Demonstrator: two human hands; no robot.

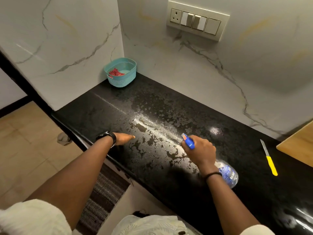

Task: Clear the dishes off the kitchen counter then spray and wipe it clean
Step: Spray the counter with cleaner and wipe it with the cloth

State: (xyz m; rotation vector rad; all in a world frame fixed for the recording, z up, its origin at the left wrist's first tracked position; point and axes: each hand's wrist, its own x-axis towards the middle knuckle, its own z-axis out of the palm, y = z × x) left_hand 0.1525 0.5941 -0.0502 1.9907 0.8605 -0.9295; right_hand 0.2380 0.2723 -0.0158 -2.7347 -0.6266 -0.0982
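The black granite counter (101,109) is wet with patches of spray across its middle. My right hand (200,150) grips a clear spray bottle (227,173) with a blue trigger head (188,141), nozzle aimed left and away over the wet area. A fine line of mist runs from the nozzle toward the far left. My left hand (122,138) rests flat near the counter's front edge, fingers straight, holding nothing; a black watch sits on that wrist.
A teal basket (122,78) with a red item inside stands in the back corner. A knife with a yellow handle (269,158) lies at the right, beside a wooden board (299,145). A switch panel (197,20) is on the marble wall. A striped mat (103,192) lies on the floor.
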